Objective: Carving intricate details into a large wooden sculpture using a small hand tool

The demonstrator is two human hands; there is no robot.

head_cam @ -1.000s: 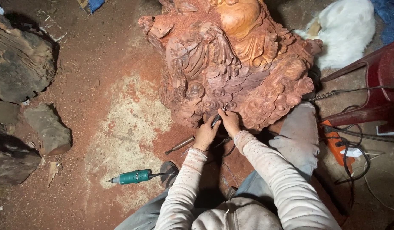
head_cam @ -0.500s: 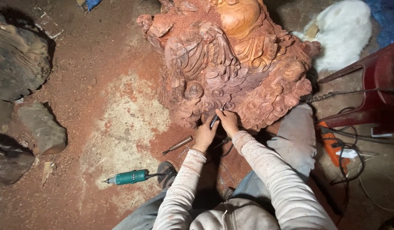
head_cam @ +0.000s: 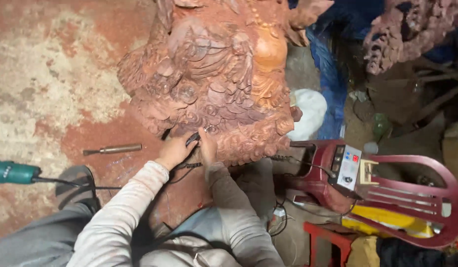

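left hand (head_cam: 174,151) fingers curled on the rotary tool (head_cam: 193,137) | right hand (head_cam: 207,143) pinched its tip against the carving (head_cam: 214,79) | grey control box (head_cam: 348,167), small red display, lay on red chair (head_cam: 402,198) right

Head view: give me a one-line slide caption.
Both hands, left hand and right hand, press a corded carving tool against a reddish wooden sculpture.

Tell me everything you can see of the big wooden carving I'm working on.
The carving is a large reddish-brown wood sculpture, densely cut with scrolls, scales and folded shapes, with a smoother orange-toned band right of centre. It stands on the dusty red floor, its top cut off by the frame. The left hand and right hand press at its lower edge, holding a small dark corded tool against it.
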